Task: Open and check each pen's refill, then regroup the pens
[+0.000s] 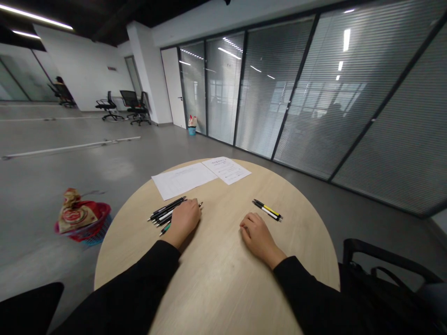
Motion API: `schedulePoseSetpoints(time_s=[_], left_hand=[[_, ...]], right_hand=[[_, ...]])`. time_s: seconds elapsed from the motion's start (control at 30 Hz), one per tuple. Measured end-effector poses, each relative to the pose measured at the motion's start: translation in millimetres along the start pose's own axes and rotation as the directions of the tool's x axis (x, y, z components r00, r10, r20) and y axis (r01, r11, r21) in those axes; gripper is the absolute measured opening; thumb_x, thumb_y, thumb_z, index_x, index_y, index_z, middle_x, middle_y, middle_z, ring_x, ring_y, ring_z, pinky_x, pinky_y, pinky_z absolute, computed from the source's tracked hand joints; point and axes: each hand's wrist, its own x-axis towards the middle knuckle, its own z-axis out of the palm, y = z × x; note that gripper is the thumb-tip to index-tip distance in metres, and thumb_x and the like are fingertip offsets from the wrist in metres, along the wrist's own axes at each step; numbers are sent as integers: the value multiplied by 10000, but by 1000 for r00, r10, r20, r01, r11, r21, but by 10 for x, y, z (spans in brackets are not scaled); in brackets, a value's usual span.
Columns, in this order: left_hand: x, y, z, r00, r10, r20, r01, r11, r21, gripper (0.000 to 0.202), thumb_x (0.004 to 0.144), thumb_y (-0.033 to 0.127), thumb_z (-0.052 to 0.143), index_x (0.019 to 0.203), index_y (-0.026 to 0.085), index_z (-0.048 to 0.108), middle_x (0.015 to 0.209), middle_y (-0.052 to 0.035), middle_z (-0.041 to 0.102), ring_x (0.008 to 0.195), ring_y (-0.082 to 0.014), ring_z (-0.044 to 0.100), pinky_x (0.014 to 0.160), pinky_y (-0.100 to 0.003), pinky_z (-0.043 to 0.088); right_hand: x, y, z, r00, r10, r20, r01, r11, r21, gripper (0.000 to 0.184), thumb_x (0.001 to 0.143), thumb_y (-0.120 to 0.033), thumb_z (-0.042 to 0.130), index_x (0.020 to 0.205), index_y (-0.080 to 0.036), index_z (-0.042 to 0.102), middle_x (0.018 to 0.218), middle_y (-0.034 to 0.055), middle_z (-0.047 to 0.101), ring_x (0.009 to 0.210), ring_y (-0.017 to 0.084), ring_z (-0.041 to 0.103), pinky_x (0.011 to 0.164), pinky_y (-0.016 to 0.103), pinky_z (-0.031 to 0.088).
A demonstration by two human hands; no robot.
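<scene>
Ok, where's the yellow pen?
In the head view, the yellow pen lies on the round wooden table, right of centre, just beyond the right hand, alongside a white-barrelled pen.

The person is wearing a plain black long-sleeved top (115, 291), its matte left sleeve (139, 274) and right sleeve (300, 291) looking broad at the near edge of the view and narrowing toward snug cuffs at the wrists. The left hand (183, 222) and right hand (260, 239) are showing bare from wrist to fingertips.

Two hands (183, 222) (260, 237), two paper sheets (183, 180) (226, 170), two pens (267, 210) at right, one round table (216, 288)
</scene>
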Motion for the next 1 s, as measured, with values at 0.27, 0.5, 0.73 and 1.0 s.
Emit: schedulePoseSetpoints(time_s=[0.27,0.5,0.73,1.0], left_hand=[[41,264,227,999,-22,-34,-23,393,-919,248,839,321,574,1029,163,589,767,-13,625,640,-143,591,607,-260,447],[-103,387,242,987,106,117,136,-197,-971,309,757,361,747,888,161,550,765,-20,649,678,-130,635,633,-245,470],[-184,355,210,977,138,163,175,-81,-981,317,729,372,776,848,153,579,659,32,573,583,-94,551,558,-214,391],[-219,319,232,981,129,142,141,23,-990,282,728,348,751,868,135,632,670,25,574,578,-90,493,564,-222,357]], right_hand=[[109,-193,154,990,27,138,-56,976,210,107,874,-141,607,968,-187,631,916,49,635,901,196,567,839,321,448],[159,-178,286,990,127,59,-138,961,240,298,865,-171,618,1159,-206,590,1003,69,666,941,224,599,859,358,471],[129,47,181,996,89,9,-89,960,264,161,929,-198,542,1015,-192,678,957,72,696,917,207,624,840,331,476],[109,195,185,981,195,8,-184,908,378,192,882,-233,576,993,-189,726,924,67,709,832,193,629,778,316,483]])
